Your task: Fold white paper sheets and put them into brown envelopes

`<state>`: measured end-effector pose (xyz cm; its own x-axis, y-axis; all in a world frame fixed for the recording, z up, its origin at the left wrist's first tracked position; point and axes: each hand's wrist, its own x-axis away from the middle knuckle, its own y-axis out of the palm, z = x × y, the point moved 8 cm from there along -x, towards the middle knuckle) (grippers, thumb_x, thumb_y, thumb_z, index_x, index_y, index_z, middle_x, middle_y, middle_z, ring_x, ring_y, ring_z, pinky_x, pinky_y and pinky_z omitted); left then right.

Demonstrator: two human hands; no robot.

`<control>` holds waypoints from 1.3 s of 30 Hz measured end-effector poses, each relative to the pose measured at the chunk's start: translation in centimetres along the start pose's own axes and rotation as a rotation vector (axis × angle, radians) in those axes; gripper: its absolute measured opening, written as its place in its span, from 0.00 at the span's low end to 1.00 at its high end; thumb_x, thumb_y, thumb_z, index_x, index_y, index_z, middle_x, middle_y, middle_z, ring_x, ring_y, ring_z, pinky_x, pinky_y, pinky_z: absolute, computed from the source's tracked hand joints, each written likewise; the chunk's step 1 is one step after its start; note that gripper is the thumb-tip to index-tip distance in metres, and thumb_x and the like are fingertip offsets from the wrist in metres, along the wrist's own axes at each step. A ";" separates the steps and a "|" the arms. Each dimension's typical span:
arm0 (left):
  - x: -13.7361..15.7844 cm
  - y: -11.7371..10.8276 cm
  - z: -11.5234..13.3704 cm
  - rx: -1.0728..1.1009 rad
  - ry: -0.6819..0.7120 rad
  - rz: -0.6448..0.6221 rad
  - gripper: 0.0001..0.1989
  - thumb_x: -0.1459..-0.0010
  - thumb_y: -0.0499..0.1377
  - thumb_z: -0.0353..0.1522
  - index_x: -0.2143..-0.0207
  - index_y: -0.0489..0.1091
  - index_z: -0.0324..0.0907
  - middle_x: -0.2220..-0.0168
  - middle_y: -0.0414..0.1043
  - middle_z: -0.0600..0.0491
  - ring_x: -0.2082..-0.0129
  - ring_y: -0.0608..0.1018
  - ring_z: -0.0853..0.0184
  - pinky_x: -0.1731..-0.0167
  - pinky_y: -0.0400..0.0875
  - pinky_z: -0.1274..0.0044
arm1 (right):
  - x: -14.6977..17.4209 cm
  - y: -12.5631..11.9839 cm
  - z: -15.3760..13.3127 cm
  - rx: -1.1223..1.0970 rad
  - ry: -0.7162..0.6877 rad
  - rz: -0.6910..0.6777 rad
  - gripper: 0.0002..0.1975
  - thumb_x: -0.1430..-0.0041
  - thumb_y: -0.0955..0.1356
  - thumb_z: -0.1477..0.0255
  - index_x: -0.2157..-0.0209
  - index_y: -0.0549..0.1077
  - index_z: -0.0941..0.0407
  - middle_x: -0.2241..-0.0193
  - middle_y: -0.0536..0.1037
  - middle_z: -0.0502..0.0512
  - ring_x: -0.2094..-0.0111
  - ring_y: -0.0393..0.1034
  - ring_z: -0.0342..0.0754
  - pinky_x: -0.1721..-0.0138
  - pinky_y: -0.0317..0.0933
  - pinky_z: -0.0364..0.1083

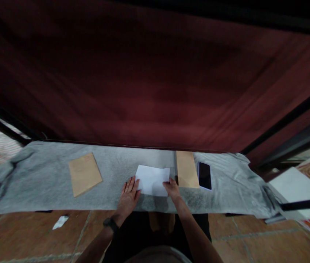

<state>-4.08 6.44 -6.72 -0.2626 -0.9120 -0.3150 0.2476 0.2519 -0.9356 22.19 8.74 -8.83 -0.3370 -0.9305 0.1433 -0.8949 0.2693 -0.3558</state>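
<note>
A white sheet of paper (152,179) lies on the grey cloth in front of me. My left hand (129,193) rests flat at its left edge, fingers stretched out, a dark watch on the wrist. At the sheet's right edge my right hand (172,188) is closed, pinching the paper between thumb and fingers. Just right of that hand lies a brown envelope (187,170), close to a dark-screened phone (205,176) with a pale case. Farther off to the left is another brown envelope (85,173), or a small stack of them, set at a slant.
Grey cloth (48,182) covers the long narrow surface. A dark red fabric wall (155,91) rises behind it, with black bars (289,118) at the sides. A white board (298,186) stands at the far right. A scrap of white paper (60,222) lies on the tiled floor.
</note>
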 end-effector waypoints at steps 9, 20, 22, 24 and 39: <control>-1.2 -3.6 6.7 0.286 0.119 0.038 0.30 0.32 0.50 0.34 0.30 0.49 0.48 0.29 0.48 0.47 0.31 0.58 0.58 0.37 0.62 0.62 | 4.5 1.9 1.1 -0.730 0.241 -0.049 0.18 0.54 0.71 0.57 0.64 0.73 0.52 0.63 0.82 0.56 0.63 0.77 0.53 0.64 0.71 0.51; -2.4 -1.2 7.3 0.476 0.188 -0.048 0.30 0.38 0.46 0.20 0.36 0.60 0.48 0.29 0.49 0.53 0.30 0.54 0.64 0.34 0.58 0.64 | 7.3 3.9 -0.1 -0.923 0.318 -0.179 0.11 0.55 0.72 0.63 0.68 0.72 0.49 0.61 0.82 0.55 0.57 0.77 0.56 0.58 0.72 0.55; -3.1 -2.0 6.4 0.488 0.130 -0.022 0.27 0.35 0.46 0.24 0.36 0.61 0.48 0.31 0.55 0.52 0.32 0.59 0.65 0.34 0.60 0.66 | 7.1 3.3 -0.7 -0.906 0.336 -0.150 0.13 0.56 0.73 0.63 0.66 0.73 0.50 0.62 0.82 0.56 0.61 0.78 0.56 0.62 0.72 0.54; -4.0 -3.1 5.9 0.497 0.074 -0.005 0.26 0.35 0.47 0.26 0.36 0.61 0.48 0.34 0.61 0.51 0.34 0.64 0.64 0.36 0.62 0.67 | 6.6 2.3 -1.9 -0.871 0.315 -0.107 0.15 0.55 0.73 0.62 0.64 0.74 0.51 0.64 0.82 0.55 0.64 0.78 0.54 0.66 0.72 0.51; -5.0 -2.0 4.8 1.610 -0.965 0.187 0.15 0.55 0.68 0.39 0.67 0.74 0.40 0.70 0.77 0.52 0.73 0.76 0.68 0.73 0.70 0.77 | 4.2 -3.9 -8.8 -0.362 -0.123 0.210 0.28 0.47 0.71 0.56 0.46 0.71 0.51 0.43 0.71 0.58 0.40 0.62 0.54 0.40 0.58 0.52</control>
<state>1.23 8.92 -2.54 0.2694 -0.9013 0.3392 0.8777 0.3748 0.2986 21.74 6.00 1.27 -0.5050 -0.8630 -0.0168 -0.8628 0.5052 -0.0155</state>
